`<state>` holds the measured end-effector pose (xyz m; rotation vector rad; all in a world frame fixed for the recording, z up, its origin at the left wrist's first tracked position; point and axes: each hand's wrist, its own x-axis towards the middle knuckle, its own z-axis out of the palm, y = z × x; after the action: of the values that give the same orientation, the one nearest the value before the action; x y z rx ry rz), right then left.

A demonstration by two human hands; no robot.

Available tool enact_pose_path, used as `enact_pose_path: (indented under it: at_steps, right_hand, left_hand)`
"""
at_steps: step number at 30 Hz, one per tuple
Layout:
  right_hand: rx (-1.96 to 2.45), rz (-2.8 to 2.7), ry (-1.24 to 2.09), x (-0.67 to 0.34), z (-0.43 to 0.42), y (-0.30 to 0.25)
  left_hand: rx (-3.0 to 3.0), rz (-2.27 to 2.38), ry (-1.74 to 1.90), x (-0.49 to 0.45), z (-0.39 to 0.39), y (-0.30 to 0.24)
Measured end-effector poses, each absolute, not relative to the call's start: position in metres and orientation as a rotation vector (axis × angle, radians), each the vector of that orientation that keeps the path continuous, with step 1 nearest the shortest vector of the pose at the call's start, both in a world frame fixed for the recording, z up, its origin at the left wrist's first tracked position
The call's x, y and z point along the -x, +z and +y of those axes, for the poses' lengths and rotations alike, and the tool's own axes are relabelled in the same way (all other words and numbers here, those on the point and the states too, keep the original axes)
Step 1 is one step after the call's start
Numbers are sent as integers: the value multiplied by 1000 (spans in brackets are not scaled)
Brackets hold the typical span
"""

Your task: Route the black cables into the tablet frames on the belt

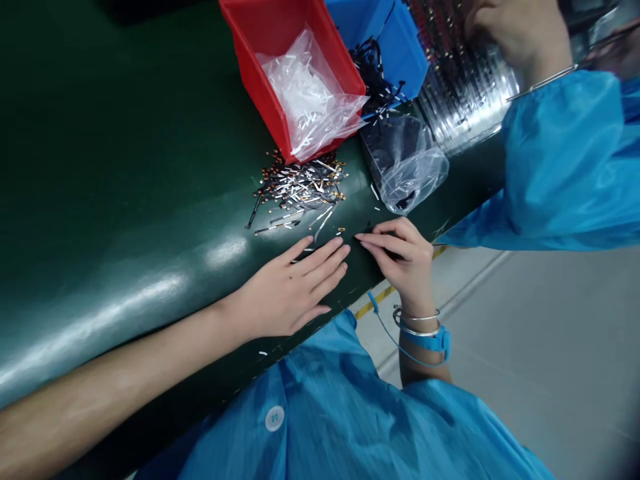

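My left hand (297,283) lies flat on the green tabletop (125,180) with its fingers stretched out. By its fingertips are a few small white and gold bits. Thumb and fingers pinched, my right hand (403,257) rests close to the table edge, just right of the left fingertips. A tiny dark tip shows at the pinch, too small to name. Beyond both hands is a loose pile of small strip-like parts (303,183), black, white and silver with copper-coloured ends. Several single strips lie on the near side of the pile.
A red bin (260,87) holds a clear bag of white pieces (310,100). Beside it stands a blue bin (407,57) with black parts. A clear plastic bag (415,167) lies in front. At right, another person's hand (525,30) and blue sleeve (560,160) reach over shiny trays (460,100).
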<state>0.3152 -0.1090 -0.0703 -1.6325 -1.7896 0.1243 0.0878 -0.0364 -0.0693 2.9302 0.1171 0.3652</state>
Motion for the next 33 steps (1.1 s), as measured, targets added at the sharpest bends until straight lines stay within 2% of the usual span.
enact_pose_path:
  at_steps: [9, 15, 20, 28, 33]
  right_hand:
    - [1766, -1688, 237, -310, -111, -68]
    - [1839, -1479, 196, -287, -102, -64]
    - [1857, -1584, 219, -278, -91, -66]
    - [1790, -1796, 0, -282, -108, -67]
    - [1901, -1789, -47, -267, -122, -71]
  left_hand:
    - [-2907, 177, 339, -90, -37, -73]
    - [-2873, 181, 300, -90, -36, -72]
    - [-2856, 184, 273, -92, -36, -70]
    - [-2848, 200, 232, -92, -36, -70]
    - [-2842, 198, 268, -93, -37, -71]
